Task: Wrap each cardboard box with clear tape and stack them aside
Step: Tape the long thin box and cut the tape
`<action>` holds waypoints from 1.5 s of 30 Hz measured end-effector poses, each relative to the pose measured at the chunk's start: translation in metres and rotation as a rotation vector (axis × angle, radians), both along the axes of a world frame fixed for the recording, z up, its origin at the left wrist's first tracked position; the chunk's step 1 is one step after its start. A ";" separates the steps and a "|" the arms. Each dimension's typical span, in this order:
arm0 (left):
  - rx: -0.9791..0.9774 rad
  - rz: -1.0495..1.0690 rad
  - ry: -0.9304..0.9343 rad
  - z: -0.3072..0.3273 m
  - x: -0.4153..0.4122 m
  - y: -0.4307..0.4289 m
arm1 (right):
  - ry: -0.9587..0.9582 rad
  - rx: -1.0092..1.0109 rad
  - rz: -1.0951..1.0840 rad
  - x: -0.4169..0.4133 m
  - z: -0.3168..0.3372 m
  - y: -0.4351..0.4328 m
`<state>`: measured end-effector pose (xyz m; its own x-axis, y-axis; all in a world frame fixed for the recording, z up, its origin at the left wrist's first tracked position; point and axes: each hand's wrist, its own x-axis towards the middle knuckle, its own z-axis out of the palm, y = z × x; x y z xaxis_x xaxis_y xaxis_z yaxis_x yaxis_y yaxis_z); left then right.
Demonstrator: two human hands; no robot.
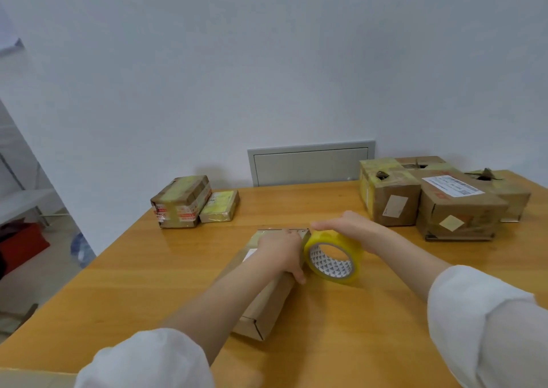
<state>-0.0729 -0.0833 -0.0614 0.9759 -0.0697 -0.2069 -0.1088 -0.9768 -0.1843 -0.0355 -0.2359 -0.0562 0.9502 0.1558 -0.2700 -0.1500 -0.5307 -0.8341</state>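
Note:
A long flat cardboard box (265, 307) lies in the middle of the wooden table (148, 269). My left hand (281, 252) lies on the box's far end, with its thumb curled over the right edge. Right beside that end stands a roll of clear yellowish tape (333, 257) on its edge. My right hand (350, 227) rests over the top of the roll, fingers stretched toward the box's far corner. Whether tape runs from the roll onto the box I cannot tell.
Two taped small boxes (182, 202) sit side by side at the far left of the table. Several larger taped boxes (444, 201) crowd the far right corner. A grey wall panel (310, 165) is behind the table. The floor drops away on the left.

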 end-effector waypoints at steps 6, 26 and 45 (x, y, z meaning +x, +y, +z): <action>-0.022 -0.004 -0.078 0.015 -0.002 0.006 | 0.016 0.287 -0.058 0.000 -0.006 -0.012; -0.394 -0.109 -0.221 0.064 0.015 0.032 | -0.340 0.401 -0.005 -0.001 0.076 0.005; -0.391 -0.035 -0.059 0.059 0.022 0.049 | -0.276 -0.072 0.089 0.007 -0.008 -0.013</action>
